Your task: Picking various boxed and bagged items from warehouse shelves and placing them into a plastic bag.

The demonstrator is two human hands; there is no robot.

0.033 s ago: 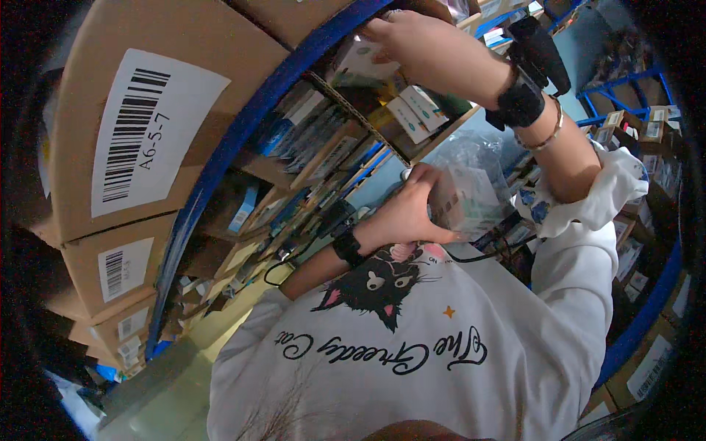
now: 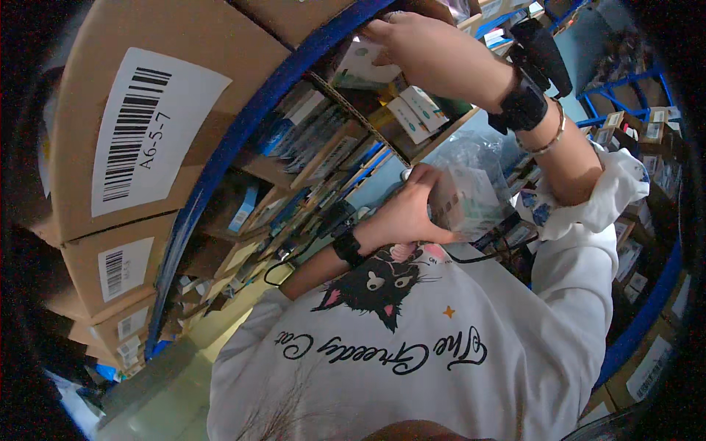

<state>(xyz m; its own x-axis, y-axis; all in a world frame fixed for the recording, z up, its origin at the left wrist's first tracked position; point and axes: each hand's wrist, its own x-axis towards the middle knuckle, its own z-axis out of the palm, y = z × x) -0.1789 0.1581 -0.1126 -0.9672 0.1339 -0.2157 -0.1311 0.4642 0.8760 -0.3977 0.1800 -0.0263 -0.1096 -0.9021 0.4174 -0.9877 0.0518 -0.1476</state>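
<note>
My left hand (image 2: 408, 209) is wrapped round a clear plastic bag with white boxes (image 2: 471, 195) inside, held in front of my chest. The bag's loose plastic bunches up at its far side. Farther forward, my right hand (image 2: 423, 48) reaches into a cardboard shelf bin. Its fingers are closed at the edge of a white-and-green box (image 2: 365, 65); part of the grip is hidden by the hand itself. Two small white packets (image 2: 418, 114) stand in the same bin, just below that hand.
Big cardboard boxes (image 2: 198, 44) with barcode labels line the left behind a blue shelf beam (image 2: 209, 165). Bins of flat packages (image 2: 298, 121) sit on the shelf beyond it. More stocked shelving (image 2: 640, 140) is on the right. A dark cable (image 2: 478, 257) hangs near my waist.
The white-and-green box under my right hand has tilted slightly and shows more of its face. My left hand and the bag have stayed put.
</note>
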